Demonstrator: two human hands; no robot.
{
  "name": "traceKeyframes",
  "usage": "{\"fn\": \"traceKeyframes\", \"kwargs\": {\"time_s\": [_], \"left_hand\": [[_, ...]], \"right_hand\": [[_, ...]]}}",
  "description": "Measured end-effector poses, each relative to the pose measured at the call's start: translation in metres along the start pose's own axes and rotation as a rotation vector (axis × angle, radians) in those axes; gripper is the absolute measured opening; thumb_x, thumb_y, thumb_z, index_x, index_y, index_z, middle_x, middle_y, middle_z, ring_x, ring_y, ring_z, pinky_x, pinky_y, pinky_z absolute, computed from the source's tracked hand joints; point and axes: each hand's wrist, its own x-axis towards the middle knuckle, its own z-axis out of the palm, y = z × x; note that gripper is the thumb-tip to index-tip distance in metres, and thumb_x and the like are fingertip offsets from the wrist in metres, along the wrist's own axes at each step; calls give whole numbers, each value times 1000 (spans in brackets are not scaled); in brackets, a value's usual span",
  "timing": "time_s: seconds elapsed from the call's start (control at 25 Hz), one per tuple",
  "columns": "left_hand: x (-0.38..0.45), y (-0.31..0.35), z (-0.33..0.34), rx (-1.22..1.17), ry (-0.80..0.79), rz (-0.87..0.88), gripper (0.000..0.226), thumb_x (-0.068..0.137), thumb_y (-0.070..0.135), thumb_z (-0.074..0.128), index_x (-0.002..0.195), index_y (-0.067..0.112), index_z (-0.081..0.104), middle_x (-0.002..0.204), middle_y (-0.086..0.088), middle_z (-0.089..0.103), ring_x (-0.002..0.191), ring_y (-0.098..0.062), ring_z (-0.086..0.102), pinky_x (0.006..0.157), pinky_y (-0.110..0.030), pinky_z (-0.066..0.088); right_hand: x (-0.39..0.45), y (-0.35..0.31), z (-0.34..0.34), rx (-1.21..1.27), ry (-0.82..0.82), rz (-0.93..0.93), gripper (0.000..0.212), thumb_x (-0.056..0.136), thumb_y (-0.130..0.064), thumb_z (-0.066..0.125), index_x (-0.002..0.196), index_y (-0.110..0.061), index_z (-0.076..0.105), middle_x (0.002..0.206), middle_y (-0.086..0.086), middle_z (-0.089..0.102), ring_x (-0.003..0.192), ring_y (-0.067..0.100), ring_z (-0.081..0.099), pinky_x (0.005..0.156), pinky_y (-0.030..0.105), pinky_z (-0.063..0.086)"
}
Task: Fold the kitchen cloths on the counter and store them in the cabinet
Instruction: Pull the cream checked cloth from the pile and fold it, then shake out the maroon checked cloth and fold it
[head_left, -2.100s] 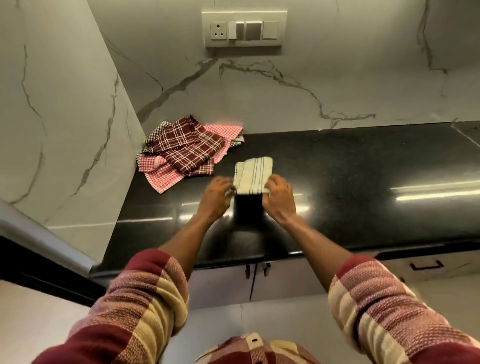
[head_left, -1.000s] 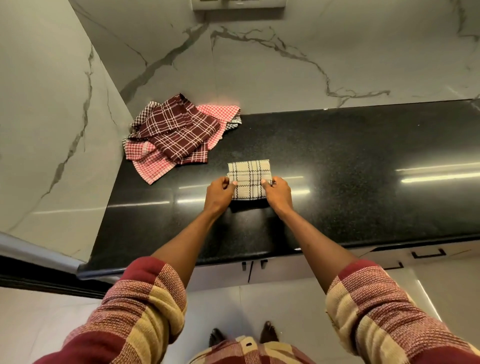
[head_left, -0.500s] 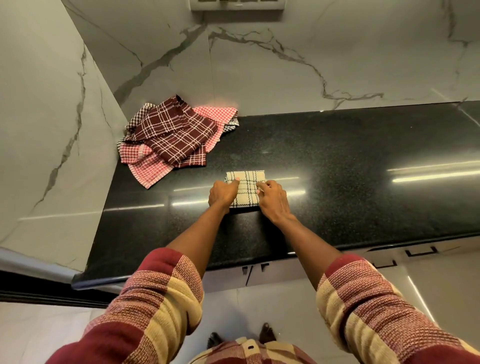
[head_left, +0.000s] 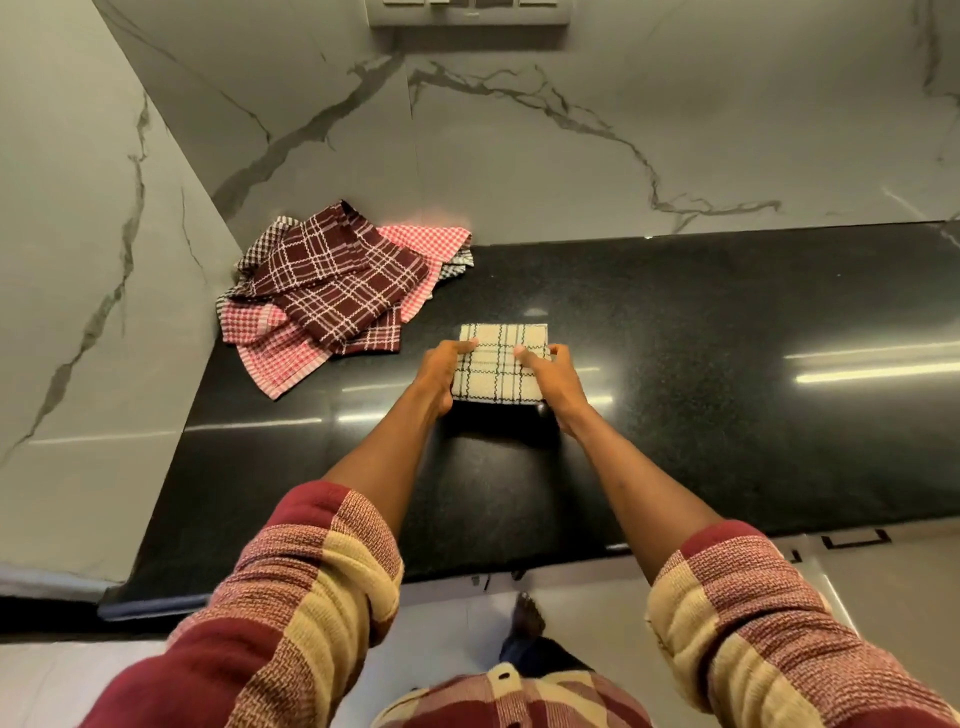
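Head view: both hands now pinching the folded cream cloth, lifted off the counter

Both arms extended forward; left hand and right hand pinching, thumbs on top.
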Motion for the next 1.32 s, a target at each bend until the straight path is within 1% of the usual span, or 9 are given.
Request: {"fn": "traceKeyframes", "kwargs": {"time_s": [0.12, 0.32, 0.44, 0.52, 0.64, 0.76, 0.88, 1.08, 1.32], "left_hand": [[26, 15, 32, 11, 82, 103, 29, 89, 9, 63, 115, 1, 54, 108, -24, 65, 76, -29, 67, 58, -39, 60], [76, 42, 82, 184, 187, 362, 44, 80, -14, 56, 109, 13, 38, 110, -18, 52, 95, -28, 57, 85, -45, 52], [101, 57, 110, 381, 184, 522, 34, 78, -17, 49, 102, 6, 55, 99, -14, 59, 80, -18, 57, 69, -25, 51], [125, 69, 130, 499, 177, 568, 39, 78, -15, 46, 112, 2, 58, 114, -21, 59, 93, -25, 61, 83, -34, 55], [157, 72, 144, 834, 128, 536, 46, 88, -2, 50, 133, 1, 48, 142, -25, 40, 132, -35, 42, 114, -35, 32], [171, 62, 138, 1214, 103, 492, 52, 96, 17, 48, 145, 6, 37, 153, -24, 27, 142, -37, 25, 118, -36, 21], [164, 59, 130, 1166, 73, 549, 51, 98, 19, 47, 146, 9, 36, 153, -23, 30, 143, -35, 25, 119, -37, 21], [122, 62, 70, 1021, 497, 818, 26, 89, 9, 51, 113, 5, 60, 114, -16, 58, 110, -32, 52, 97, -40, 41], [85, 93, -54, 1095, 877, 716, 28, 79, 6, 50, 106, 7, 58, 113, -15, 55, 108, -33, 49, 95, -45, 39]], "right_hand": [[41, -23, -14, 90, 3, -12, 55, 85, -11, 67, 130, -10, 36, 118, 10, 62, 99, 24, 66, 87, 39, 56], [110, -52, -38, -172, 180, -272, 39, 85, -3, 58, 106, -20, 31, 106, 5, 54, 79, 13, 58, 58, 15, 43], [148, -68, -45, -363, 218, -405, 23, 86, -1, 55, 103, -12, 44, 111, 11, 44, 81, 18, 50, 63, 17, 39], [178, -80, -51, -431, 239, -451, 16, 89, -1, 52, 103, -7, 52, 114, 15, 43, 81, 21, 51, 68, 18, 39], [215, -78, -67, -640, 129, -358, 23, 96, -15, 49, 113, -4, 59, 126, 20, 42, 101, 35, 55, 90, 34, 46], [224, -59, -76, -959, 29, -288, 42, 99, -34, 45, 136, -15, 52, 137, 22, 41, 124, 40, 41, 107, 45, 36], [223, -64, -73, -959, 42, -272, 44, 97, -33, 46, 138, -18, 49, 142, 21, 39, 127, 40, 37, 108, 47, 34], [181, -74, -31, -1025, 281, -492, 54, 84, -12, 55, 136, -4, 43, 147, 22, 32, 132, 40, 33, 109, 47, 28], [131, -85, 96, -922, -87, -603, 21, 88, -7, 47, 103, -5, 62, 110, 23, 66, 104, 41, 60, 88, 43, 41]]}}
